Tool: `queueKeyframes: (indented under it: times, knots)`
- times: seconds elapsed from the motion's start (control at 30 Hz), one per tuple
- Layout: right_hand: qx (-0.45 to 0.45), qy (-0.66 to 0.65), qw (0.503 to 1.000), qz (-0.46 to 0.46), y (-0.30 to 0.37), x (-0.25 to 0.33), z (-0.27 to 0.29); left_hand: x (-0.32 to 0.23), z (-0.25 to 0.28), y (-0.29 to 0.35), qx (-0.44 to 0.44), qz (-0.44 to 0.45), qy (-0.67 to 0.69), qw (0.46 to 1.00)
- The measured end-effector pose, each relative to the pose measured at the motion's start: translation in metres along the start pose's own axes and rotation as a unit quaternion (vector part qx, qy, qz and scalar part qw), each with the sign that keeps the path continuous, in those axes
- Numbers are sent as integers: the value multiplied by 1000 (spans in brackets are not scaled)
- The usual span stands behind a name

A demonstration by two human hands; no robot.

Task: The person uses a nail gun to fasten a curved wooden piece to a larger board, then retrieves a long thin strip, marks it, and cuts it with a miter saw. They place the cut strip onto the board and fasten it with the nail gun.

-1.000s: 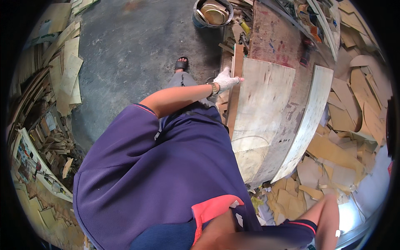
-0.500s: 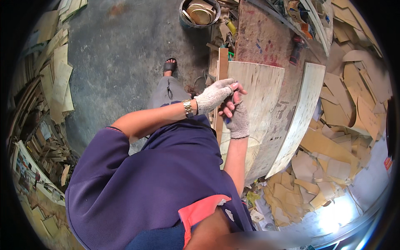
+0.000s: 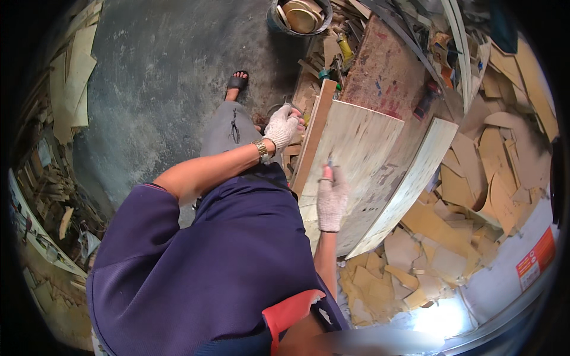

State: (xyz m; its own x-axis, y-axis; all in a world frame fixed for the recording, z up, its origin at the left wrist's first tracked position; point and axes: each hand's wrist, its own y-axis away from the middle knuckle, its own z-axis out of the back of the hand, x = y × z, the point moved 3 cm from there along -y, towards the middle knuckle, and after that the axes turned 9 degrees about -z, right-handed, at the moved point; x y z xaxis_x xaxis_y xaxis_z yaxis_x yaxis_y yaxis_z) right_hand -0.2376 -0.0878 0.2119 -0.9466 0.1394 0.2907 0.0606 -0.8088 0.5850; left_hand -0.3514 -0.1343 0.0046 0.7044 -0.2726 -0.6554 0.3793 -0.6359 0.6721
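My left hand (image 3: 282,127), in a pale knitted fingerless glove, hovers just left of a brown wooden strip (image 3: 314,136). Its fingers are curled, and whatever they may hold is hidden. Over a pale plywood panel (image 3: 362,136) is my right hand (image 3: 332,202), gloved the same way and slightly blurred. Its fingers are closed, and a small dark tip pokes out past them, too small to name. The brown strip lies along the panel's left edge. To the panel's right is a narrower pale board (image 3: 409,181).
Under the boards stands a stained brown worktop (image 3: 380,77), with a drill (image 3: 426,101) on its right side. A bucket of round wood pieces (image 3: 300,18) is at the far end. Board offcuts (image 3: 457,207) pile up on the right, more scraps (image 3: 74,77) on the left.
My hands were together over the strip and have come apart. The left has moved left and the right back toward me over the panel. The whole view has also turned a little.
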Motion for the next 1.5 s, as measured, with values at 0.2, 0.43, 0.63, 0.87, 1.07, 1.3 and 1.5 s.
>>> queueKeyframes:
  times: [0.2,0.43,0.63,0.87,1.07,1.3,1.5]
  knots:
    - [15,-137,987,84,-51,69,55,0,-22,-2,12,-20,-276,961]
    - [104,39,943,314,-125,201,12,-1,-46,-30,99,-58,-243,963]
    - [207,413,753,469,-200,214,-89,14,-47,-39,94,-80,-221,967]
    - [286,593,645,388,-254,163,-141,18,-50,-43,64,-29,-201,977]
    - [263,693,596,307,-249,147,-142,15,-51,-42,61,-36,-232,970]
    - [265,698,601,284,-250,138,-143,19,-52,-45,62,-44,-242,967]
    - [259,712,593,273,-259,127,-147,16,-51,-45,63,-42,-256,964]
